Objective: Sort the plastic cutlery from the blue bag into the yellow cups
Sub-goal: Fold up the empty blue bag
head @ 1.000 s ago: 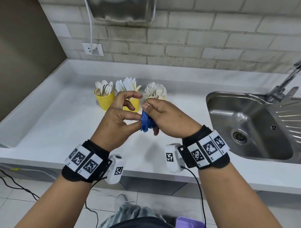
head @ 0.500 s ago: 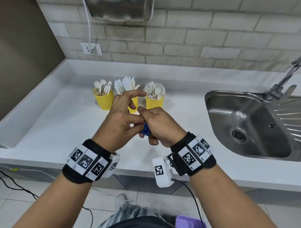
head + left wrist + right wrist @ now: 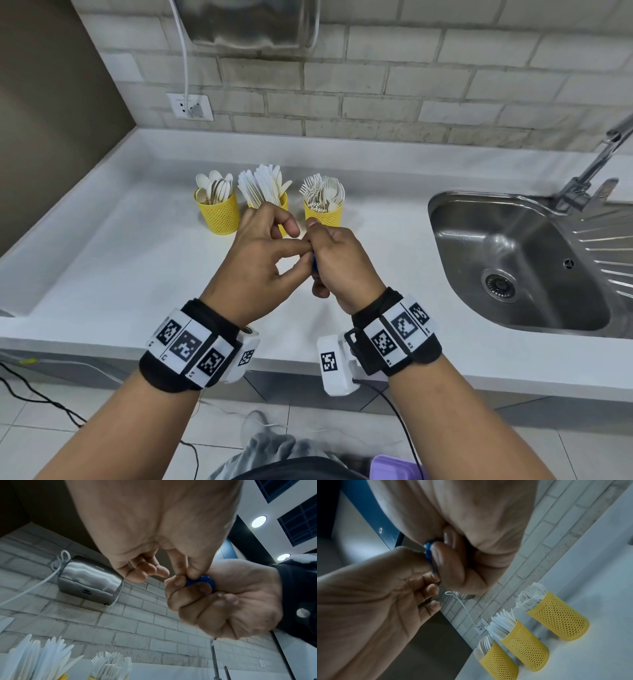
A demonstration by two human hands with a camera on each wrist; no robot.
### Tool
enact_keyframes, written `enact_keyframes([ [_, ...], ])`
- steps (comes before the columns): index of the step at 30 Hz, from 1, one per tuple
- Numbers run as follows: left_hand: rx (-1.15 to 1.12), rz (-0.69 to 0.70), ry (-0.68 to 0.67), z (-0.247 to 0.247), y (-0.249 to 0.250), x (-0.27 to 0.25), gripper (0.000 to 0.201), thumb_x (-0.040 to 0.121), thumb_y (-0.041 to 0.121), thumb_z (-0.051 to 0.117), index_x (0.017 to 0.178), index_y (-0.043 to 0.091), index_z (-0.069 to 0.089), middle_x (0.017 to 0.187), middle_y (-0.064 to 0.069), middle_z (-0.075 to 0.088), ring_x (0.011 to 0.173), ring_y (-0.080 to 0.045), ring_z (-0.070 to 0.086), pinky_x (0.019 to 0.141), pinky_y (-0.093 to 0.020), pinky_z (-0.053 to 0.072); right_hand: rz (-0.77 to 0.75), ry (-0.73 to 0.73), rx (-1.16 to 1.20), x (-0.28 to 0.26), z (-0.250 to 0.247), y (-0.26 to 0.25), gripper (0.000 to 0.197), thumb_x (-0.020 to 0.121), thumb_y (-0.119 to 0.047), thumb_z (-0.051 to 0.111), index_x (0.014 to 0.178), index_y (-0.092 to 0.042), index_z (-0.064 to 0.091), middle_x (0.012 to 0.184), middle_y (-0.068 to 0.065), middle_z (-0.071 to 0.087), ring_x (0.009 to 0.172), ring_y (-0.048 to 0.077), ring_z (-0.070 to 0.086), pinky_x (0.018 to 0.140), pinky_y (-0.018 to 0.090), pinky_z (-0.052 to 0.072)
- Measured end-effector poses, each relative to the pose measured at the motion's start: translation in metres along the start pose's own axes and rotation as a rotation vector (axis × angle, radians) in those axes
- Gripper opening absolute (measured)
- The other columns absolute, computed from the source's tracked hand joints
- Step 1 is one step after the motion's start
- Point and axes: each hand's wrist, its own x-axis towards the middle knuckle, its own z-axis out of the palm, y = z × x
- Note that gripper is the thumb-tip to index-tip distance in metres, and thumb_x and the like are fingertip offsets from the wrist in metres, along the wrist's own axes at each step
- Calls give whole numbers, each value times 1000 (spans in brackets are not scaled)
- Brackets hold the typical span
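the crumpled blue plastic bag (image 3: 204, 580) sits near frame centre, wadded small inside the curled right hand (image 3: 342, 263), while the left hand (image 3: 257, 267) pinches its exposed edge between thumb and forefinger, other fingers loose. it looks feather-light, soft and slick, so it probably wants a whole-fist grip rather than a fingertip one. three yellow mesh cups (image 3: 217, 212), upper centre on the white table (image 3: 102, 260), hold white plastic cutlery (image 3: 322, 193).
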Motion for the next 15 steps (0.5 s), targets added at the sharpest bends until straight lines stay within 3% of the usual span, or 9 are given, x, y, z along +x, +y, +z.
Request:
enact_keyframes([
  [5,-30,-57,109,0,4,0,8,83,24,80,91,24,82,92,6,56,83,-15,46,80,-13,34,34,15,83,-1,1,4,46,108,-33,41,65,-15,45,49,-2,36,45,17,31,46,23,30],
  [7,-82,-107,132,-1,5,0,11,78,17,87,86,21,82,88,8,59,84,-14,55,76,-17,41,38,12,101,-2,1,4,47,108,-33,40,65,-15,44,48,-2,36,43,16,30,46,23,28],
  [10,-141,-175,168,-5,6,1,14,73,18,91,82,21,81,86,6,61,82,-5,58,70,-10,39,52,0,178,-3,1,5,44,109,-31,39,68,-15,44,50,-1,34,43,16,26,46,23,27],
  [13,-112,-130,167,-4,10,1,16,77,18,88,90,23,81,90,7,65,83,-6,59,69,-14,43,51,32,224,-2,2,6,43,109,-28,39,69,-14,47,55,3,36,45,16,29,46,24,29],
  [15,-67,-60,128,-1,12,-3,22,82,18,84,103,23,80,100,9,69,92,-11,62,76,-19,47,43,81,272,-1,2,7,40,108,-23,39,71,-12,50,59,5,39,46,17,35,46,24,32],
])
